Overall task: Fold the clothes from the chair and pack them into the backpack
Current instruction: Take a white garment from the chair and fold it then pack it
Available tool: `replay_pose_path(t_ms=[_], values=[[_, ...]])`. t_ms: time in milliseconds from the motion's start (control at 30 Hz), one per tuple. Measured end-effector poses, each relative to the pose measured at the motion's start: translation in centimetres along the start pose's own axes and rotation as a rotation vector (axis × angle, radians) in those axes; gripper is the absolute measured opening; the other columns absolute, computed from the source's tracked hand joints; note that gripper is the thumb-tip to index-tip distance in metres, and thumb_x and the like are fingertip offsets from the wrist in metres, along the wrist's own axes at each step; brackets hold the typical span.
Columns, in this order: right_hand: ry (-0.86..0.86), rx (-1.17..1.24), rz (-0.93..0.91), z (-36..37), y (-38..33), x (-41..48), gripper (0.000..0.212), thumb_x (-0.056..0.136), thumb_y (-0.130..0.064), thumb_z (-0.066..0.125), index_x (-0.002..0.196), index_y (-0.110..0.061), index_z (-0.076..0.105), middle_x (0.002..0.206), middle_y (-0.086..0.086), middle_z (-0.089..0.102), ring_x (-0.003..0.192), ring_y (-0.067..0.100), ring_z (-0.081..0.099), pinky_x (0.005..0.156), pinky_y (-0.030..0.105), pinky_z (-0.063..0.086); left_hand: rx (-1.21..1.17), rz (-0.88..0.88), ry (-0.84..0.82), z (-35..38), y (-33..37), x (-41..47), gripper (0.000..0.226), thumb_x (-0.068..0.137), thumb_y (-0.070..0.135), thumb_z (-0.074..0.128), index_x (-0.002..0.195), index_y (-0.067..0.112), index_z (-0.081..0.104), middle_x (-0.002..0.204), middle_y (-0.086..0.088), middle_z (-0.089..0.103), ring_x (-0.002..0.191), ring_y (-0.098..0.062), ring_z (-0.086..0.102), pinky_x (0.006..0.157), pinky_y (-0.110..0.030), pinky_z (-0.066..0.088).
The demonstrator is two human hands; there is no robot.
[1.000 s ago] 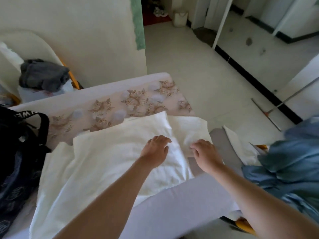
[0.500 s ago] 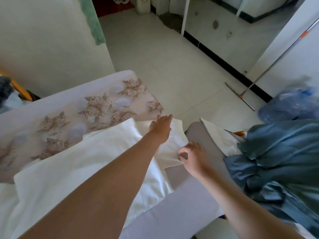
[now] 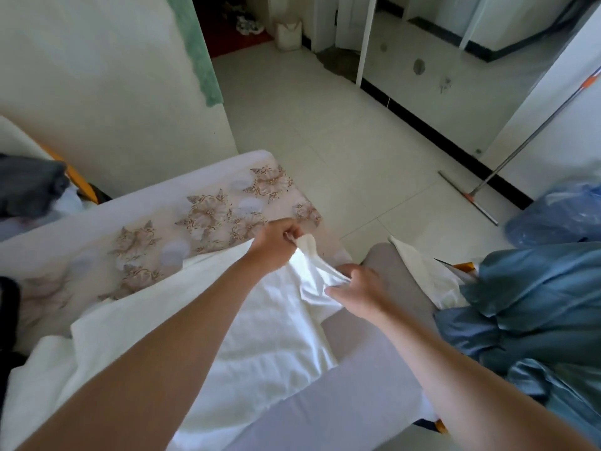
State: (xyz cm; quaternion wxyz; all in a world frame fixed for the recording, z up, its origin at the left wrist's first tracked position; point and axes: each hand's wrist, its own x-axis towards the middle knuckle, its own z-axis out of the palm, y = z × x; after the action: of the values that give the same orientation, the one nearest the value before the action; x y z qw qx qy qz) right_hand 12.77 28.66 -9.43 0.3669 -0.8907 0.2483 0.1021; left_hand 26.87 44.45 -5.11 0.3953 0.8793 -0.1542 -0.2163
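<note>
A white garment (image 3: pixel 260 320) lies spread over the bed, partly folded. My left hand (image 3: pixel 276 244) pinches its far corner and lifts it off the bed. My right hand (image 3: pixel 361 292) grips the same end of the cloth a little nearer to me, bunching it. At the right, a pile of blue satin clothes (image 3: pixel 533 314) rests on the chair. A sliver of the black backpack (image 3: pixel 8 307) shows at the left edge.
The bed carries a floral cover (image 3: pixel 201 222). A grey garment (image 3: pixel 31 187) lies on another chair at far left. A squeegee mop (image 3: pixel 468 196) leans on the tiled floor, and a blue plastic bag (image 3: pixel 559 216) sits at the right.
Both hands have closed on the end of the white garment and raised it; before, they lay flat on it. The view has swung back to the left.
</note>
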Motion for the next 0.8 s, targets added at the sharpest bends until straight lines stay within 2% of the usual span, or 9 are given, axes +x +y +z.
replay_pose_path(t_ms=[100, 200, 267, 333, 400, 500, 567, 700, 800], values=[[-0.066, 0.049, -0.093, 0.2, -2.6, -0.6, 0.020, 0.075, -0.036, 0.065, 0.093, -0.027, 0.067, 0.081, -0.009, 0.070, 0.079, 0.011, 0.066, 0.071, 0.026, 0.055, -0.055, 0.007, 0.080, -3.2, -2.6, -1.8, 0.030, 0.083, -0.002, 0.062, 0.090, 0.027, 0.059, 0.088, 0.008, 0.066, 0.082, -0.015, 0.064, 0.069, -0.031, 0.054], [-0.123, -0.014, -0.205, 0.7, -5.8, -1.7, 0.018, 0.079, -0.032, 0.063, 0.097, -0.027, 0.062, 0.085, -0.011, 0.065, 0.078, 0.011, 0.064, 0.066, 0.026, 0.052, -0.003, -0.016, 0.067, -6.1, -6.7, -3.9, 0.045, 0.086, -0.003, 0.060, 0.113, 0.033, 0.060, 0.105, 0.008, 0.067, 0.096, -0.016, 0.067, 0.081, -0.033, 0.058], [-0.330, 0.016, -0.215, 1.6, -7.4, -2.4, 0.015, 0.079, -0.035, 0.067, 0.090, -0.027, 0.058, 0.082, -0.008, 0.063, 0.072, 0.015, 0.065, 0.058, 0.028, 0.052, 0.249, -0.113, 0.038, -7.7, -9.7, -5.2, 0.053, 0.088, -0.006, 0.049, 0.109, 0.039, 0.065, 0.120, -0.001, 0.063, 0.101, -0.022, 0.064, 0.084, -0.039, 0.057], [-0.621, 0.039, -0.179, 2.7, -8.1, -2.9, 0.027, 0.083, -0.045, 0.068, 0.101, -0.024, 0.065, 0.092, -0.003, 0.069, 0.073, 0.016, 0.069, 0.051, 0.030, 0.053, 0.473, -0.196, 0.049, -8.7, -11.8, -6.6, 0.062, 0.083, -0.013, 0.042, 0.102, 0.039, 0.069, 0.131, -0.005, 0.058, 0.111, -0.025, 0.060, 0.087, -0.039, 0.055], [-0.741, 0.056, -0.133, 3.6, -8.3, -3.2, 0.037, 0.088, -0.050, 0.062, 0.107, -0.020, 0.072, 0.103, -0.004, 0.072, 0.080, 0.018, 0.073, 0.051, 0.031, 0.054, 0.502, -0.225, 0.146, -8.9, -12.6, -7.7, 0.060, 0.082, -0.011, 0.041, 0.105, 0.035, 0.071, 0.132, -0.001, 0.059, 0.113, -0.024, 0.059, 0.086, -0.036, 0.054], [-0.496, -0.008, -0.200, 5.1, -8.1, -3.1, 0.025, 0.093, -0.039, 0.056, 0.098, -0.023, 0.074, 0.100, -0.007, 0.073, 0.085, 0.015, 0.072, 0.062, 0.027, 0.052, 0.465, -0.063, 0.196, -7.4, -12.2, -8.7, 0.040, 0.094, 0.006, 0.044, 0.109, 0.033, 0.069, 0.126, 0.005, 0.063, 0.113, -0.019, 0.059, 0.091, -0.035, 0.051], [-0.299, -0.239, -0.264, 6.0, -7.5, -2.7, 0.023, 0.093, -0.026, 0.053, 0.103, -0.030, 0.072, 0.106, -0.013, 0.070, 0.096, 0.010, 0.065, 0.075, 0.024, 0.047, 0.469, 0.047, 0.046, -5.2, -12.0, -8.9, 0.032, 0.099, 0.022, 0.048, 0.124, 0.036, 0.062, 0.136, 0.008, 0.055, 0.127, -0.016, 0.049, 0.102, -0.036, 0.044], [-0.373, -0.297, -0.202, 7.4, -4.9, -2.5, 0.022, 0.082, -0.015, 0.064, 0.096, -0.032, 0.070, 0.094, -0.014, 0.063, 0.087, 0.007, 0.060, 0.074, 0.021, 0.047, 0.778, 0.098, -0.261, -2.0, -12.8, -8.8, 0.064, 0.099, 0.046, 0.047, 0.155, 0.035, 0.019, 0.164, 0.005, 0.010, 0.149, -0.018, 0.012, 0.115, -0.041, 0.025], [-0.331, -0.181, -0.181, 7.2, -4.1, -2.2, 0.010, 0.084, -0.025, 0.065, 0.082, -0.034, 0.068, 0.082, -0.016, 0.065, 0.077, 0.002, 0.061, 0.070, 0.020, 0.049, 0.868, 0.070, -0.149, -1.3, -12.6, -7.8, 0.047, 0.102, 0.039, 0.040, 0.148, 0.031, 0.035, 0.158, 0.000, 0.025, 0.142, -0.022, 0.027, 0.109, -0.040, 0.030]])
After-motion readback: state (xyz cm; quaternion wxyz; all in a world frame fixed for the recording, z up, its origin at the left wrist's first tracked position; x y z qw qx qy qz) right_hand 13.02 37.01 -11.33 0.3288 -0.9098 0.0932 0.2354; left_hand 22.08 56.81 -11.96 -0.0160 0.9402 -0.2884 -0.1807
